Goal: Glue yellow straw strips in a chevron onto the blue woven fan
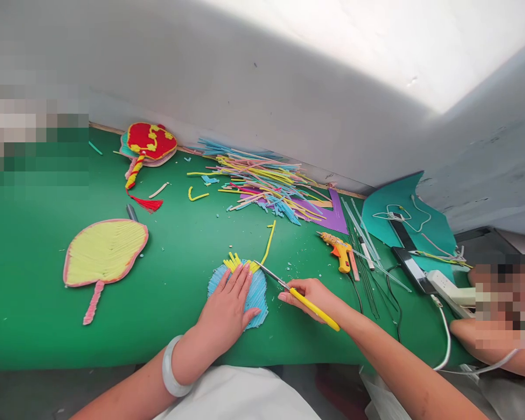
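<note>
My left hand (228,306) lies flat, fingers spread, on a light blue fan-shaped piece (256,293) on the green table (179,245). Short yellow strips (234,261) stick out at the piece's top edge. My right hand (315,296) grips yellow-handled scissors (304,298). Their blades point up and left, with the tips at the yellow strips, next to a long yellow strip (269,240).
A yellow fan with pink edge (102,252) lies at left, a red and yellow fan with tassel (149,143) behind it. A heap of coloured strips (262,181) sits by the wall. To the right are a glue gun (339,249), clear sticks, cables, a power strip (450,286) and another person's arm (485,344).
</note>
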Tool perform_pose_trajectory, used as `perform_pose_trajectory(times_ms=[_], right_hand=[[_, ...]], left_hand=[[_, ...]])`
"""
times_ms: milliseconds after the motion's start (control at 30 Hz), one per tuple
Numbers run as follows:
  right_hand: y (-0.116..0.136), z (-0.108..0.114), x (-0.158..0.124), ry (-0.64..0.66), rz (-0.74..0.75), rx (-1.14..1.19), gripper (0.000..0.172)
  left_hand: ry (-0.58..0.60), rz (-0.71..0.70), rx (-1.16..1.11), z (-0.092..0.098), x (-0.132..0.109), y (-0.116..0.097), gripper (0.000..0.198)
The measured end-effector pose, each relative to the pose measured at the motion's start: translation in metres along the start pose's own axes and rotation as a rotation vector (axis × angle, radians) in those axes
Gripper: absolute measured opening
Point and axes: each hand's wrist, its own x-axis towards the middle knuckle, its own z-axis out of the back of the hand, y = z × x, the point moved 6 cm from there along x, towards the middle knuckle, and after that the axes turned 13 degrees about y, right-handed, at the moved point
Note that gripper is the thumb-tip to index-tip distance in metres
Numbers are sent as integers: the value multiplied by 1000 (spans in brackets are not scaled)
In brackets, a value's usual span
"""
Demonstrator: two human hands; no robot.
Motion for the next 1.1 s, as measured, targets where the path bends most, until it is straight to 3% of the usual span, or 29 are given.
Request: perform_pose_trajectory(times_ms=[300, 500, 567, 700, 900, 1100], right_hand=[[-6, 1, -5, -80, -13, -45, 45], [-43, 37, -22, -445, -202, -97, 48], [-54, 44, -24, -506, -292, -168, 48], [-67, 47, -23, -540, -384, -269, 45], [-61, 44, -26, -530, -490, -442, 49], [-70, 58, -31, -479, -307, -282, 53]], left_hand=[[29, 4, 27, -1, 1, 0, 66], [38, 4, 37, 1, 1, -1, 66], [47, 4, 47, 0, 1, -1, 66], [47, 0, 43, 0, 0, 0, 67], [-38, -22, 32, 1, -1, 1, 75], [-107, -53, 33, -2, 0, 2, 73]])
